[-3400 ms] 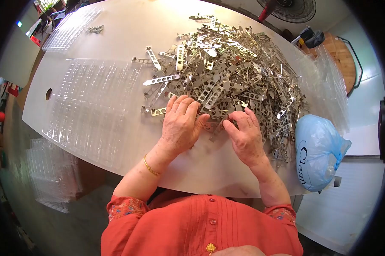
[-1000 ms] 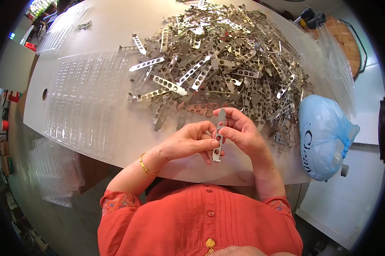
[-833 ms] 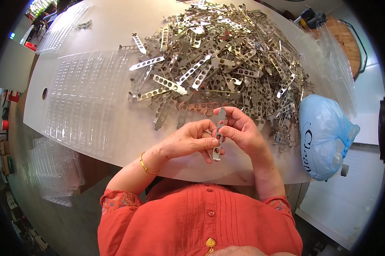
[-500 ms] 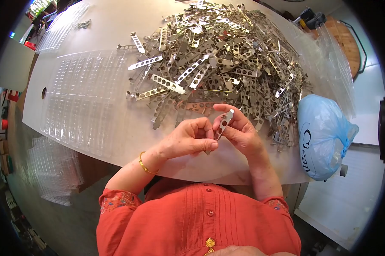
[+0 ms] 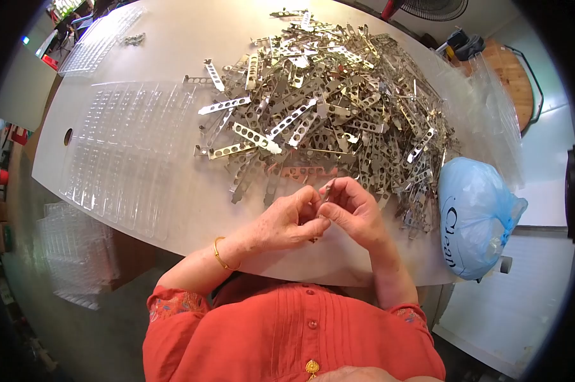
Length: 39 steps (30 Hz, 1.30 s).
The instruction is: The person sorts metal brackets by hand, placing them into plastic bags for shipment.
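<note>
Metal bracket (image 5: 328,190) (one) is pinched by left hand (image 5: 290,221) and right hand (image 5: 356,213). "Clean" is read on one blue bag (image 5: 475,213) on table (image 5: 201,216).

My left forearm (image 5: 201,267) points up toward 2 o'clock, and my right forearm (image 5: 390,270) reaches toward 11. My left hand (image 5: 288,219) has its fingers curled in, the left thumb (image 5: 316,226) pointing to 2 o'clock; my right hand (image 5: 357,215) is bent inward, the right thumb (image 5: 336,214) toward 10. Both pinch, fingertips close together (whether they touch, I can't tell).
</note>
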Available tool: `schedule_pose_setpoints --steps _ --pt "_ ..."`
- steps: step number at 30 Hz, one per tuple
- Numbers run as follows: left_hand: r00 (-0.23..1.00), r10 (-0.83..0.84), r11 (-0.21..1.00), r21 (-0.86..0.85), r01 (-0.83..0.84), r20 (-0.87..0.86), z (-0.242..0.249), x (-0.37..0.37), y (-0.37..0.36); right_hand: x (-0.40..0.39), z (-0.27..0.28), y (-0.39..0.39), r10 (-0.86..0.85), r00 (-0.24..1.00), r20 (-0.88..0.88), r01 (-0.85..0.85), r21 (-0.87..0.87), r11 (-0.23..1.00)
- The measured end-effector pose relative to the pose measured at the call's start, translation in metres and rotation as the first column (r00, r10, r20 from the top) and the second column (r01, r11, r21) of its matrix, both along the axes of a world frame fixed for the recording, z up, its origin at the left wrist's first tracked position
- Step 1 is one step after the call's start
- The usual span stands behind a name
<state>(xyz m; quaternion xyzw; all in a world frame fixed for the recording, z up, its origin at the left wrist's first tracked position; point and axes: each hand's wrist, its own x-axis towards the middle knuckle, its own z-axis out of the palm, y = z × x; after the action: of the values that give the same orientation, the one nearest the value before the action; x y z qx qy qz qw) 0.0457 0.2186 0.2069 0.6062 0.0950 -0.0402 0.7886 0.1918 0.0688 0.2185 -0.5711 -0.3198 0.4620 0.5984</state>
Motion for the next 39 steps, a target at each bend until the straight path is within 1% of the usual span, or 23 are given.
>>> schedule_pose_setpoints --steps 1,4,5,8,9,10,11,12,13,15,16,17,19,21,24,26,27,29,33,34,35,38,39 --pt "1.000 0.003 1.000 0.002 -0.004 0.008 -0.002 0.000 0.000 -0.002 0.005 0.001 0.003 1.000 0.008 -0.004 0.002 1.000" --pt "0.995 0.058 0.998 -0.003 -0.058 0.075 -0.006 -0.001 0.000 -0.002 0.014 0.008 -0.075 0.929 0.362 0.084 -0.011 0.996" --pt "0.996 0.067 0.997 -0.035 -0.065 0.066 -0.005 -0.002 0.002 0.002 0.018 0.011 -0.075 0.924 0.375 0.083 -0.006 0.997" --pt "0.996 0.065 0.993 -0.098 -0.058 0.068 -0.004 -0.003 0.010 0.015 0.039 0.027 -0.234 0.685 0.690 0.298 0.028 0.954" --pt "0.997 0.049 0.991 -0.131 -0.040 0.065 -0.004 -0.004 0.012 0.019 0.040 0.035 -0.235 0.681 0.694 0.296 0.032 0.955" --pt "0.996 0.052 0.991 -0.129 -0.042 0.073 -0.007 -0.004 0.013 0.024 0.040 0.042 -0.273 0.599 0.753 0.335 0.075 0.939" --pt "0.991 0.087 0.966 -0.251 -0.059 0.104 -0.013 -0.003 0.013 0.029 0.040 0.050 -0.308 0.508 0.804 0.367 0.122 0.922" --pt "0.983 0.125 0.927 -0.368 -0.069 0.132 -0.013 -0.002 0.014 0.033 0.040 0.059 -0.311 0.496 0.811 0.379 0.120 0.918" --pt "0.981 0.130 0.928 -0.365 -0.070 0.141 -0.012 -0.001 0.015 0.036 0.041 0.067 -0.311 0.490 0.814 0.374 0.127 0.919" --pt "0.986 0.158 0.780 -0.619 -0.090 0.055 -0.009 -0.002 0.019 0.043 0.039 0.082 -0.251 0.310 0.917 0.412 0.108 0.905" --pt "0.984 0.161 0.730 -0.680 -0.064 0.079 -0.008 -0.002 0.022 0.046 0.036 0.089 -0.224 0.311 0.924 0.421 0.077 0.904" --pt "0.983 0.167 0.731 -0.678 -0.069 0.080 -0.008 -0.002 0.024 0.047 0.036 0.095 -0.224 0.313 0.923 0.416 0.079 0.906" --pt "0.980 0.183 0.636 -0.769 -0.061 0.073 -0.009 -0.003 0.027 0.046 0.038 0.106 -0.062 0.307 0.950 0.488 -0.101 0.867" --pt "0.977 0.199 0.620 -0.782 -0.070 0.071 -0.011 -0.003 0.028 0.050 0.031 0.113 -0.053 0.289 0.956 0.486 -0.098 0.869" --pt "0.975 0.206 0.597 -0.800 -0.061 0.080 -0.014 -0.002 0.029 0.054 0.025 0.120 -0.026 0.342 0.939 0.491 -0.155 0.857" --pt "0.974 0.207 0.589 -0.807 -0.047 0.094 -0.017 -0.001 0.031 0.058 0.023 0.124 -0.147 0.543 0.827 0.489 -0.169 0.856" --pt "0.974 0.204 0.587 -0.808 -0.040 0.100 -0.019 -0.001 0.031 0.061 0.019 0.124 -0.147 0.541 0.828 0.488 -0.167 0.857" --pt "0.973 0.201 0.588 -0.808 -0.026 0.115 -0.020 0.001 0.031 0.069 0.012 0.124 -0.311 0.614 0.725 0.534 -0.092 0.841" --pt "0.970 0.211 0.600 -0.799 -0.029 0.124 -0.020 0.000 0.031 0.064 0.027 0.115 -0.418 0.625 0.659 0.576 -0.027 0.817" --pt "0.968 0.219 0.609 -0.792 -0.036 0.124 -0.020 0.000 0.031 0.055 0.040 0.113 -0.434 0.682 0.589 0.554 -0.028 0.832" --pt "0.968 0.219 0.609 -0.792 -0.036 0.124 -0.019 -0.001 0.032 0.055 0.039 0.109 -0.434 0.682 0.589 0.554 -0.028 0.832" --pt "0.968 0.217 0.623 -0.781 -0.042 0.122 -0.017 0.000 0.032 0.057 0.043 0.090 -0.474 0.699 0.535 0.470 0.157 0.869" --pt "0.967 0.222 0.633 -0.773 -0.049 0.121 -0.016 0.000 0.031 0.055 0.046 0.082 -0.477 0.696 0.536 0.475 0.154 0.866"
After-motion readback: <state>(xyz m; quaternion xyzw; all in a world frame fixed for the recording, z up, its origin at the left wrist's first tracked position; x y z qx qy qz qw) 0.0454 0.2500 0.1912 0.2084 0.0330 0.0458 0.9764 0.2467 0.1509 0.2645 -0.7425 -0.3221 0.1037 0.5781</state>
